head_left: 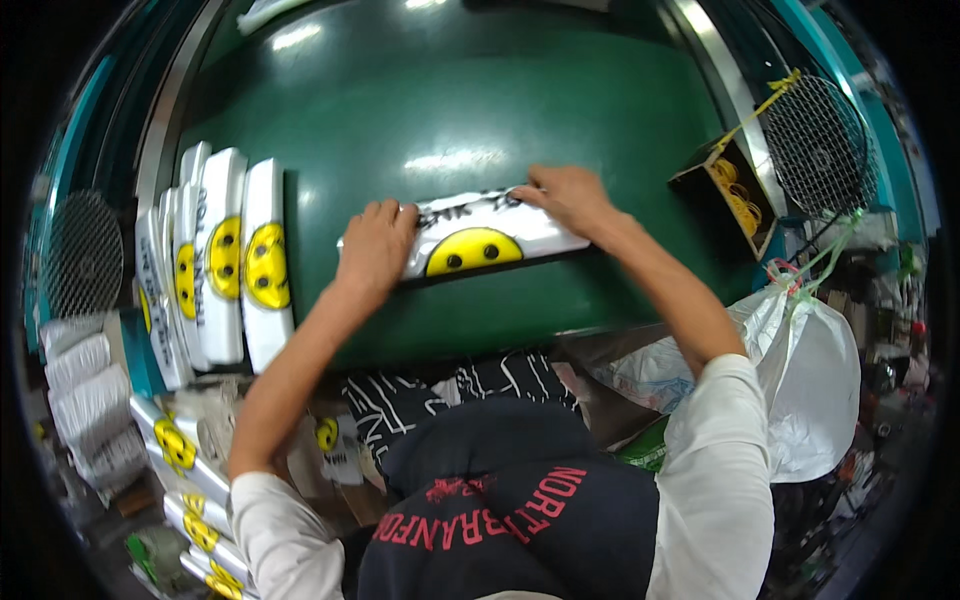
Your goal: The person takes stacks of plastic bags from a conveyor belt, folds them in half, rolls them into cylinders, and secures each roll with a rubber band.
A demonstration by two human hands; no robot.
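A folded bundle of white plastic bags [550,232] with a yellow smiley face and black lettering lies crosswise on the green tabletop [420,120]. My left hand [378,240] is closed over its left end, fingers curled at the far edge. Near the right end, my right hand [572,200] grips the far edge, its thumb lying on the top face. The undersides of both hands' grips are hidden. To the left, similar folded bag bundles [222,260] lie side by side on the table, their long sides running away from me.
A dark open box [735,195] of yellow rubber bands stands at the right edge. Fan guards [815,145] flank the table. A filled white plastic bag [810,370] hangs at right. More bundles [175,445] are stacked lower left, beside white packs [85,385].
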